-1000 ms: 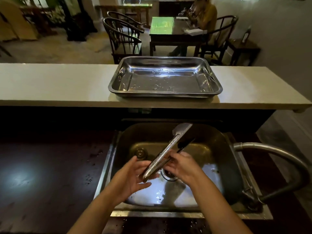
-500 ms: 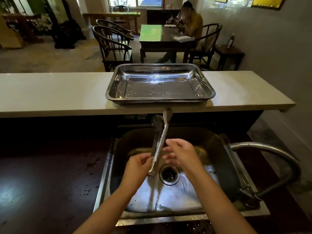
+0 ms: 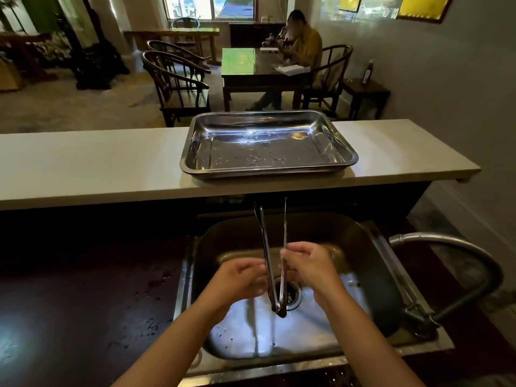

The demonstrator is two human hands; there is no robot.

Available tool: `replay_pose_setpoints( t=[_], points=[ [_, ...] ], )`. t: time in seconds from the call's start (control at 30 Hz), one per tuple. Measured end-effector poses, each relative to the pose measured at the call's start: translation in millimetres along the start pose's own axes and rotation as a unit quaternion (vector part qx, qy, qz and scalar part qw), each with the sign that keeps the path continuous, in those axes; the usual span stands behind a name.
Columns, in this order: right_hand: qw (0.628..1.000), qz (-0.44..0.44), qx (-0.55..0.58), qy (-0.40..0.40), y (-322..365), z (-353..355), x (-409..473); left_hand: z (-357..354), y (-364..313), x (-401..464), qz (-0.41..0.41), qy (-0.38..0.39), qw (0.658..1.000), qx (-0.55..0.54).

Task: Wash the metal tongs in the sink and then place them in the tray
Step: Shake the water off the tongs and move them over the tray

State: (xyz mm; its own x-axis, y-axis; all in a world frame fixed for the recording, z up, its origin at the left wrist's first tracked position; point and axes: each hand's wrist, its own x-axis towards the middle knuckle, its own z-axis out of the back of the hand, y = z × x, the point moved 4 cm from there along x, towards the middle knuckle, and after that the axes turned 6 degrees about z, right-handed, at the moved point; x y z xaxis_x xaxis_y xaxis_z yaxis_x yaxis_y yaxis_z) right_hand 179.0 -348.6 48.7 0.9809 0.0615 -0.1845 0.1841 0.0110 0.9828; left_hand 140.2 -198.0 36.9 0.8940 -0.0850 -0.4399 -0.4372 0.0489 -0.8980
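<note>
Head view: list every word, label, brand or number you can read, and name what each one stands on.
No text can be read anywhere in this view.
Dark bottle on the small wooden side table: any label is too small and blurred to read.
White papers on the dark dining table: too far off to read.
Shiny rectangular steel tray, metal tongs, steel sink: no markings visible.
</note>
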Motion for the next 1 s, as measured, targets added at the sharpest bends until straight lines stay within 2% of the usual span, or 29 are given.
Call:
replay_pose_setpoints(
  t=[0.13, 0.2, 0.33, 0.47, 0.6, 0.73, 1.0],
  points=[
    [1.0, 0.012, -0.025, 0.003, -6.1, -4.5, -6.5, 5.1, 6.4, 3.9, -0.002, 0.014, 0.996, -0.085],
    [0.999, 0.033, -0.04, 0.008, -10.3, -7.9, -11.8, 9.4, 9.7, 5.5, -0.013, 0.012, 0.997, -0.071],
    [0.998, 0.013, -0.05, 0.021, -27.1, -17.8, -21.0, 14.8, 29.1, 9.8, 0.027, 0.008, 0.999, -0.038],
    [0.998, 0.041, -0.053, 0.011, -23.8, -18.5, -18.5, 23.8, 22.3, 14.9, -0.04, 0.005, 0.999, -0.013],
    [0.999, 0.042, -0.018, -0.008, -18.2, -19.9, -10.9, 27.2, 4.6, 22.5, -0.071, -0.005, 0.997, 0.022],
    [0.995, 0.096, -0.026, -0.022, 7.7, -13.5, 9.4, 28.8, -33.8, 27.4, -0.127, -0.012, 0.991, 0.033],
    [0.982, 0.156, -0.111, 0.0, 76.3, -6.6, 32.5, 24.9, -95.8, 35.4, -0.154, -0.001, 0.987, 0.053]
  ],
)
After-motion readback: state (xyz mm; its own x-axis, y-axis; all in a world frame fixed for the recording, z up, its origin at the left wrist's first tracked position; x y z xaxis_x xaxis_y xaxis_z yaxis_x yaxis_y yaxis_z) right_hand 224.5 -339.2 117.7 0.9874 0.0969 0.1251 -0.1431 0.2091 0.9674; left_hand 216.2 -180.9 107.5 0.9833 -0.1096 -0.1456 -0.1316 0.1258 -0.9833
